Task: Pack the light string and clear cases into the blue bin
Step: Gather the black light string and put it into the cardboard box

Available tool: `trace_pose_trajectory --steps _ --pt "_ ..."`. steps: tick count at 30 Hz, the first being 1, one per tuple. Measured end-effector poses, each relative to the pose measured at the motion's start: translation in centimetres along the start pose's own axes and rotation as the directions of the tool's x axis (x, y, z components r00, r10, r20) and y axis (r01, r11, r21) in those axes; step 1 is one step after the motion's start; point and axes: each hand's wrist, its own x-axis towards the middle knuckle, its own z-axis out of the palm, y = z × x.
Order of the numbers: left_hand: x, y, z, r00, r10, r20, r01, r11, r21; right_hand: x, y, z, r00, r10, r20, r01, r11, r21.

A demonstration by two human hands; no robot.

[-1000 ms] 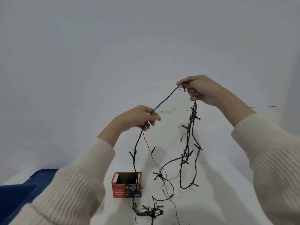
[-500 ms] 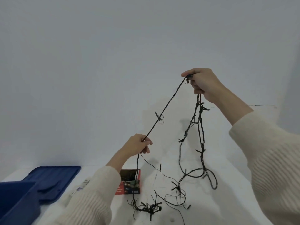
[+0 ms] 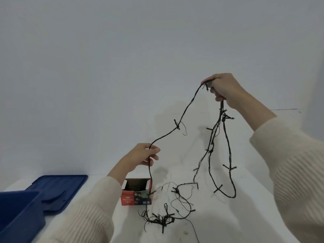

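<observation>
While the right grip (image 3: 222, 89) was raised high, its fingers curled round gathered loops of the dark light string (image 3: 177, 127), the left grip (image 3: 142, 156) pinched the same wire lower down, above an open red LED lights box (image 3: 135, 198). A slack span ran between the two. The rest of the string hung down and lay tangled on the white counter (image 3: 254, 216). The blue bin (image 3: 15, 213) stood at the left edge, with a blue lid (image 3: 59, 185) just beside it.
</observation>
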Motion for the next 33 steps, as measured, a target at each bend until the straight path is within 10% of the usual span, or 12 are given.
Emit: trace_pose_trajectory --steps 10,16,22,33 --pt "1.4 -0.8 1.0 0.985 -0.105 0.138 0.058 0.95 0.308 -0.7 4.1 0.2 0.972 0.14 0.189 -0.106 0.978 -0.181" --pt "1.0 0.8 2.3 0.906 -0.254 0.339 -0.076 0.689 0.721 -1.4 2.6 0.5 0.941 0.058 0.333 -0.014 0.991 -0.135" --pt "-0.9 8.2 5.1 0.902 0.318 0.291 -0.32 0.946 -0.042 -2.4 0.2 1.7 0.888 -0.054 0.457 0.107 0.99 -0.092" --pt "-0.9 11.8 5.0 0.902 0.431 -0.014 -0.43 0.897 -0.101 -2.3 -0.6 0.8 0.876 -0.034 0.481 0.102 0.988 -0.115"
